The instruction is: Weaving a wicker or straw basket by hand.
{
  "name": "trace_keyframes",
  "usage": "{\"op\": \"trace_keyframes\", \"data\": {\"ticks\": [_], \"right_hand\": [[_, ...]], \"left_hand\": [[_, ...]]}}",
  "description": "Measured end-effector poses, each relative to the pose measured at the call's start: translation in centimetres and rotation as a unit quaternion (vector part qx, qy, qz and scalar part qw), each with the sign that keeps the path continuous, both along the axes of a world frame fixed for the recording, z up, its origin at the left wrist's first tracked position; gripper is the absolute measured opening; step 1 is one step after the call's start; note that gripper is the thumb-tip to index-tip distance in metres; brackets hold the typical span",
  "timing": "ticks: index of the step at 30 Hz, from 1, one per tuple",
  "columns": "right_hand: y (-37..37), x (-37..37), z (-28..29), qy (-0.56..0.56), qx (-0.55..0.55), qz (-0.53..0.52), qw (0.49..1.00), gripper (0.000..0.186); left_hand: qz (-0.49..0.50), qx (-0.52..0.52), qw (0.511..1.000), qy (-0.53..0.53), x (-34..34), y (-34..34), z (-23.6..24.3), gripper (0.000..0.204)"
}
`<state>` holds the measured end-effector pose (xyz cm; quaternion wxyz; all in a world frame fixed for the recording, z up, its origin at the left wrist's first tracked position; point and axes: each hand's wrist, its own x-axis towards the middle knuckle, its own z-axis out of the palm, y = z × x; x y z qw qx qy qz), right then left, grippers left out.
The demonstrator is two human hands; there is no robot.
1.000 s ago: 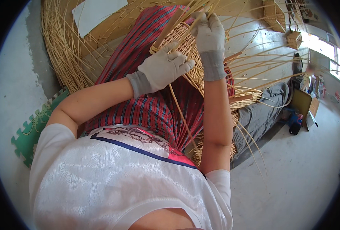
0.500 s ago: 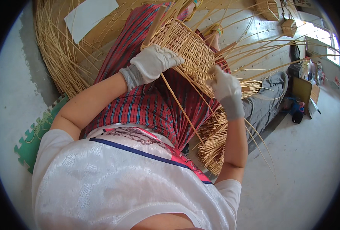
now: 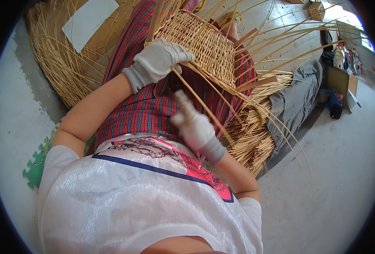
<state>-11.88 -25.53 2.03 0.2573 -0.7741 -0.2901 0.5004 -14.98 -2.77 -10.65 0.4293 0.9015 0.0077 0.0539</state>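
Observation:
A partly woven wicker basket (image 3: 202, 46) with long loose canes and wooden strips rests over my red plaid-covered legs (image 3: 128, 122). My gloved left hand (image 3: 157, 59) is closed on the basket's near-left rim, where its fingertips press on the canes. Lower and nearer my body, my gloved right hand (image 3: 191, 127) is off the basket, motion-blurred, with fingers apart and nothing visible in them. A long cane (image 3: 212, 118) slants down from beneath my left hand, past the right one.
Loose canes (image 3: 60, 72) and a white sheet (image 3: 89, 22) lie at left, near a green foam mat (image 3: 39, 165). A bundle of cane (image 3: 251, 156) and grey cloth (image 3: 295, 101) lie at right. Small woven boxes (image 3: 316, 10) and assorted items (image 3: 335, 101) sit by the wall.
My right hand has come down from the basket's upper right toward my lap, losing contact. My left hand stays on the rim, shifting slightly left and up in view along with the basket.

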Motion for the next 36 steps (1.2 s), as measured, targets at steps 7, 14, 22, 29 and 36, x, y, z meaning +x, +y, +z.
{"op": "trace_keyframes", "data": {"ticks": [7,14,22,29,36], "right_hand": [[-0.5,9.1,-2.5,-0.108,0.215,-0.433,0.869,0.047],[6.0,12.5,1.8,-0.546,0.243,-0.065,0.799,0.052],[16.5,12.6,1.2,-0.358,0.267,-0.026,0.894,0.022],[13.7,15.1,-0.6,-0.308,0.280,-0.017,0.909,0.027],[4.7,14.0,7.5,-0.483,-0.059,0.162,0.859,0.035]], "left_hand": [[-0.048,-0.124,0.987,0.095,0.4,1.1,1.3,0.045],[-0.055,0.170,0.957,0.230,1.7,1.3,5.8,0.056],[0.054,0.280,0.956,-0.070,-1.9,-1.4,3.0,0.047],[0.115,0.280,0.942,-0.147,-0.9,-4.9,1.7,0.046],[0.090,0.298,0.931,-0.192,0.4,-4.9,-0.1,0.049]]}}
